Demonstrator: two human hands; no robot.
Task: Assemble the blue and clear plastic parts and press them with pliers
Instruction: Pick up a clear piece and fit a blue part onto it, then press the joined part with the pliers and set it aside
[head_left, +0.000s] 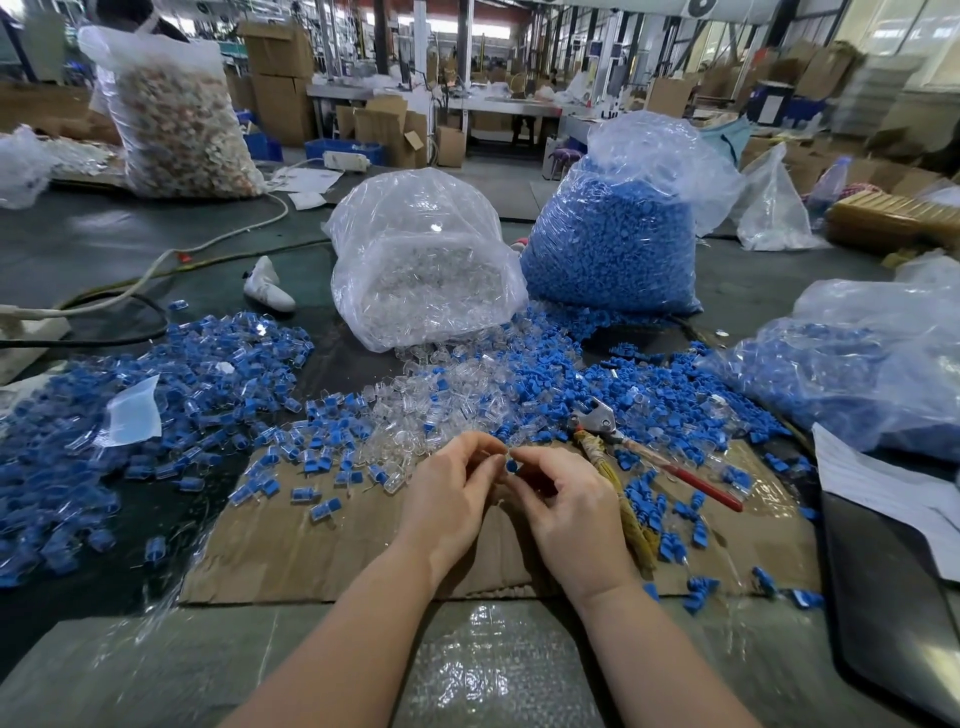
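Two bags (426, 260), clear & blue parts; both hands (452, 493) pinch blue part (511, 466).

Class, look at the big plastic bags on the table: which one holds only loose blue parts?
The tall bag of blue parts, right of centre. The bag of clear parts beside it holds clear pieces, and the far-left bag has pale, brownish contents.

A factory floor given over to hand assembly: on the tabletop (93, 244) stand bulging clear sacks, one of blue plastic parts (613, 254) and one of clear plastic parts (421, 291), amid spilled heaps of both. Stacked cardboard cartons (278, 67), blue bins (343, 150) and long steel workbenches (498, 106) fill the hall behind, under steel columns (470, 36) and high windows (893, 31).
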